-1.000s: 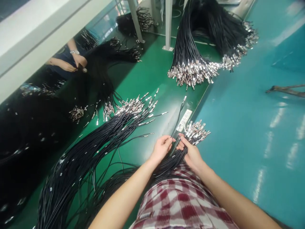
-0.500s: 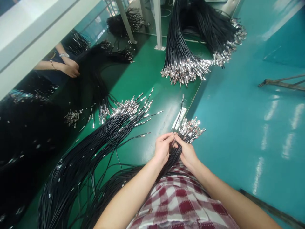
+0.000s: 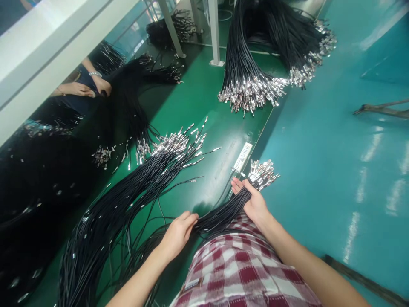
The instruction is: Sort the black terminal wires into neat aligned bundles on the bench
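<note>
A bundle of black wires (image 3: 225,215) with silvery metal terminals (image 3: 263,174) at its end lies across my lap. Wrapped round it just below the terminals is my right hand (image 3: 254,200), thumb on top. One loose black wire (image 3: 220,197) bows away from the bundle, its tipped end near my right fingertips. Further down the bundle, my left hand (image 3: 180,232) is closed, its fingertips pinching where this single wire runs in. The exact grip is partly hidden by the fingers.
A large pile of black wires (image 3: 128,200) spreads on the green table (image 3: 201,81) to the left. Another thick bundle (image 3: 252,64) hangs over at the back by a white post (image 3: 214,34). A label strip (image 3: 243,155) sits near the table edge. A co-worker's hands (image 3: 102,85) handle wires at far left.
My left hand has moved from beside my right hand down and left along the bundle. The single wire, upright between both hands before, now bows outward. My right hand keeps the bundle.
</note>
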A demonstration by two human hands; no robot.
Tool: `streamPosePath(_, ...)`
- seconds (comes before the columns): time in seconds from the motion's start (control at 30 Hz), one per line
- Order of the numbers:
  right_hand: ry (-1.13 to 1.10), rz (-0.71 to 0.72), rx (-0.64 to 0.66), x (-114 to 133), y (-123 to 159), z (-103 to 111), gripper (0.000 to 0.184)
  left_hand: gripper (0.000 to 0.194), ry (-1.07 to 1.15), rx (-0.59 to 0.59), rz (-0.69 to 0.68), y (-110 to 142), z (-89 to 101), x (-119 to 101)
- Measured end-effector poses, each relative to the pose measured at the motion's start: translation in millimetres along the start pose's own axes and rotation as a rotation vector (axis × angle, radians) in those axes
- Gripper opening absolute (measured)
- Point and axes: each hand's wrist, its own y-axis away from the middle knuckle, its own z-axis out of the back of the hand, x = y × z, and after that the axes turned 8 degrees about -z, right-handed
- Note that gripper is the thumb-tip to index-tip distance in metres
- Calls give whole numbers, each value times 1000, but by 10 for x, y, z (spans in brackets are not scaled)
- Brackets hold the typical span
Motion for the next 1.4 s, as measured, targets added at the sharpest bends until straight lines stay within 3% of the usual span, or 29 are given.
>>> streamPosePath(0.1, -34, 11, -34, 4, -35, 2, 5, 30, 53, -42, 29, 150, -135, -19)
streamPosePath(0.3, -21, -14, 49, -3, -65, 69, 12, 25, 270, -417, 266, 237, -311, -36)
streamPosePath(0.4, 2, -2, 8, 1, -43, 63, 9, 26, 325, -461, 291, 286, -322, -40)
streamPosePath(0.5, 49, -32, 7, 21, -26, 42, 4, 23, 302, -416, 207, 334, -297, -92)
streamPosePath(0.6, 124, -67, 117, 34, -17, 38, 13, 20, 239, -346, 72, 358, -259, -180)
streamPosePath(0.77, 147, -3, 144, 0, 26, 9, 17, 22, 175, -166, -85, 325, -220, -305)
streamPosePath(1.0, 69, 77, 72, -79, 148, -132, 22, 29, 135, -9, 134, 170, -313, -280)
streamPosePath(1.13, 86, 154, 72, -101, 189, -150, 33, 27, 6, -87, 120, 97, -338, -227)
streamPosePath(1.17, 97, 173, 82, -107, 195, -159, 36, 32, 5, -116, 99, 68, -361, -199)
streamPosePath(1.23, 128, 201, 103, -129, 211, -208, 37, 75, 95, -106, 74, -13, -434, -111)
streamPosePath(1.27, 154, 209, 120, -145, 229, -253, 36, 92, 179, -64, 83, -61, -469, -56)
streamPosePath(1.3, 190, 211, 149, -164, 260, -313, 35, 97, 277, 1, 105, -107, -487, -2)
streamPosePath(1.4, 320, 173, 322, -204, 464, -575, 28, 67, 518, 178, 218, -144, -329, 48)
